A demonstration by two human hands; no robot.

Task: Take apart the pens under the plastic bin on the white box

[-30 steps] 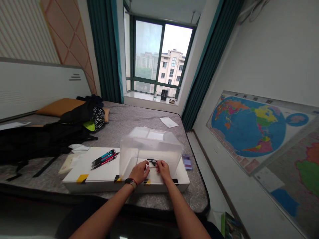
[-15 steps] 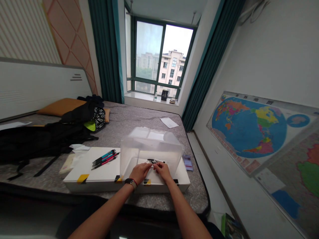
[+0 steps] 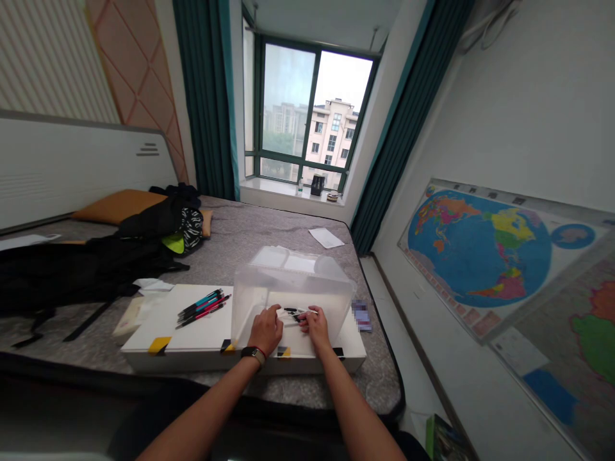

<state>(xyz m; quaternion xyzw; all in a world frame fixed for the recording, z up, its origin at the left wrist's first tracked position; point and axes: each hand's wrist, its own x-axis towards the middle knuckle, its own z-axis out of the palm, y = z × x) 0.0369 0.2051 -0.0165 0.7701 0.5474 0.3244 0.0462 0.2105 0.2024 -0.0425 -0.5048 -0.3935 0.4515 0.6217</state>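
My right hand is closed, thumb and fingers pinching a thin black-and-white pen. To its left, my left hand rests low with its fingers loosely bent and apart; I make out nothing in its grasp, though its fingertips are partly hidden. Between the hands lie several more black-and-white pens, small and overlapping. Both hands are at the open front of a clear plastic box, which stands on a flat white box. Several blue, red and black pens lie in a group left of the clear box.
A tissue pack lies at the white box's left end. Black bags cover the left of the mattress. A sheet of paper is farther back, and a pixelated purple item lies right of the clear box.
My hands have drawn apart from where their fingertips met over the small pens. The left moved left, and the right now lifts a pen slightly.
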